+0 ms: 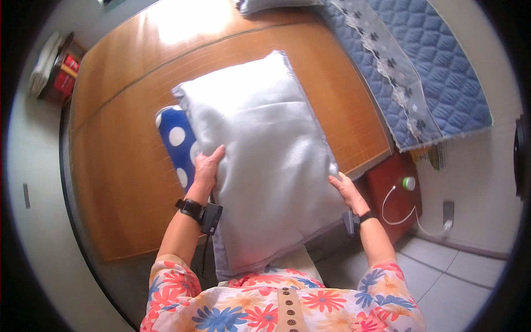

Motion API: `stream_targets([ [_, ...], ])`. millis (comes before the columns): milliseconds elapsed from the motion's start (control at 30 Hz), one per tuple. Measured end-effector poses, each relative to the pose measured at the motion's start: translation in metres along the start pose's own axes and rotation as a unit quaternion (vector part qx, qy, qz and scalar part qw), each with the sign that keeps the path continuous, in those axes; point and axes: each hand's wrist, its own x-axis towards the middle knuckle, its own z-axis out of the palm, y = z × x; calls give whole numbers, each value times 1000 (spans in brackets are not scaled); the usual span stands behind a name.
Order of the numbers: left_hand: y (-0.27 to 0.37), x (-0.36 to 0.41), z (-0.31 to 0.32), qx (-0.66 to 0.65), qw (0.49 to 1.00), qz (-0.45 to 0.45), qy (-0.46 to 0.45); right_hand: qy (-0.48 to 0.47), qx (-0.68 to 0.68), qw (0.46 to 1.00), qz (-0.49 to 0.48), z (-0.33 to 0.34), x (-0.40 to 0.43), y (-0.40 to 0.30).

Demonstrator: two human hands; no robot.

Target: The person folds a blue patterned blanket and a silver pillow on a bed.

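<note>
A pale grey, satiny pillow with a flanged edge lies between my two hands, its near end reaching my torso. My left hand grips its left side, thumb on top and the fingers hidden beneath. At the right edge, my right hand holds the pillow, again with part of the fingers out of sight. Under the pillow's left side, a blue item with white polka dots shows on the brown mat of the bed. Both of my wrists carry black straps with small dark devices.
Blue quilted fabric with a lace border hangs at the right. Below it stand a red cabinet, a white cable and a wall socket. Another pillow lies at the far edge; folded items sit at the far left.
</note>
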Motion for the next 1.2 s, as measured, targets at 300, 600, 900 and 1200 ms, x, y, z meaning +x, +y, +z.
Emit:
stream_targets([
  [300,115,-44,-2,51,988,142,-38,-45,104,990,-83,55,-45,-69],
  [600,-76,-18,-170,201,969,-78,120,43,-209,976,-49,70,47,27],
  [900,-89,-58,-159,124,977,-172,1,117,-284,950,-52,8,73,-7],
  [1200,-131,-41,-146,-71,974,-212,44,-84,-80,990,74,9,134,-15],
])
